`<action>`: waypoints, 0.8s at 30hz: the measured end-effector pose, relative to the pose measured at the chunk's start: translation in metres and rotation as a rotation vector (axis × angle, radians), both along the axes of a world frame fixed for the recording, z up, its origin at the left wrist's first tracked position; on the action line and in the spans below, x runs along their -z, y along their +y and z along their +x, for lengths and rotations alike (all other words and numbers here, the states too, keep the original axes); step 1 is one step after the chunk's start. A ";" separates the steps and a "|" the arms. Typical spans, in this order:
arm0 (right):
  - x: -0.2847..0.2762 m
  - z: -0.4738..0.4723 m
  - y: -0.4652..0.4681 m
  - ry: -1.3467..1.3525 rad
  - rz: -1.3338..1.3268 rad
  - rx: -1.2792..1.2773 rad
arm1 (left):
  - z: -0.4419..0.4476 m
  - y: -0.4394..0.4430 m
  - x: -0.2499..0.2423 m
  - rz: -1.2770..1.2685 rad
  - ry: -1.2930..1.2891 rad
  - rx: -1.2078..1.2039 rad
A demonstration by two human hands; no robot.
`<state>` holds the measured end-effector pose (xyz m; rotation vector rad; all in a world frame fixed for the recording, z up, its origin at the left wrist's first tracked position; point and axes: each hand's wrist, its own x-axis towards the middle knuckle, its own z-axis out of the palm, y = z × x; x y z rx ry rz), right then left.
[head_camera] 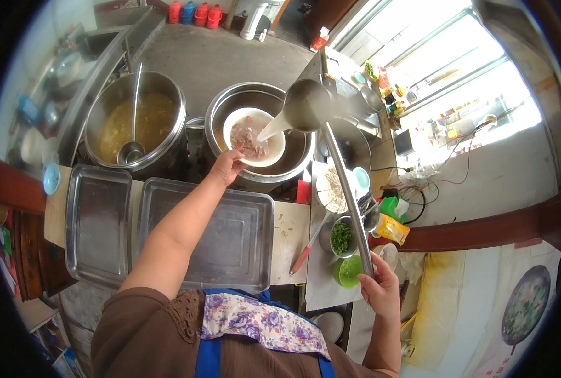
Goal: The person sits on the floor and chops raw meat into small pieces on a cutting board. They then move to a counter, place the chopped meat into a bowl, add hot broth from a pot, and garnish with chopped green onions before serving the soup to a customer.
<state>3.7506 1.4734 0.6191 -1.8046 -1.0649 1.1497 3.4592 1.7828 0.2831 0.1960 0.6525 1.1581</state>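
Note:
My left hand (228, 166) grips the near rim of a white bowl (277, 156) that holds sliced meat in broth, over a large steel pot (213, 101). With my right hand (379, 283) I hold the end of a long metal handle, whose ladle (307, 105) is raised and tilted at the bowl's upper right. Pale liquid (273, 127) streams from the ladle into the bowl. To the left stands a second big pot (182, 115) of yellowish broth with another steel ladle (131, 152) resting in it.
Two metal trays (205, 236) (98, 227) lie on the counter before me. At the right are a metal container of chopped greens (341, 237), a green bowl (349, 271), a red-handled utensil (301, 260), a wire strainer (333, 189) and a wide pan (358, 141). A sink (103, 40) stands far left.

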 end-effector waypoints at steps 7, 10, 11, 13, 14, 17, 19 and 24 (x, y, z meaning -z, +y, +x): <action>-0.007 0.006 -0.005 -0.055 0.067 0.023 | 0.002 -0.001 0.003 -0.028 0.012 0.001; -0.014 0.004 -0.005 -0.069 0.096 0.046 | 0.004 -0.002 -0.001 -0.019 -0.012 0.011; -0.017 0.003 -0.005 -0.082 0.103 0.056 | 0.005 -0.002 -0.002 -0.014 -0.023 0.014; -0.019 0.003 -0.005 -0.103 0.125 0.051 | 0.005 -0.001 0.002 -0.026 -0.026 0.011; -0.019 0.005 -0.005 -0.112 0.140 0.039 | 0.005 0.000 0.003 -0.033 -0.027 0.010; -0.023 0.008 -0.006 -0.171 0.190 0.017 | 0.003 0.005 0.017 -0.017 -0.056 0.029; -0.023 0.008 -0.008 -0.212 0.216 0.033 | 0.006 0.002 0.010 -0.006 -0.054 0.045; -0.027 0.004 -0.008 -0.189 0.239 0.016 | 0.003 0.004 0.012 0.003 -0.063 0.060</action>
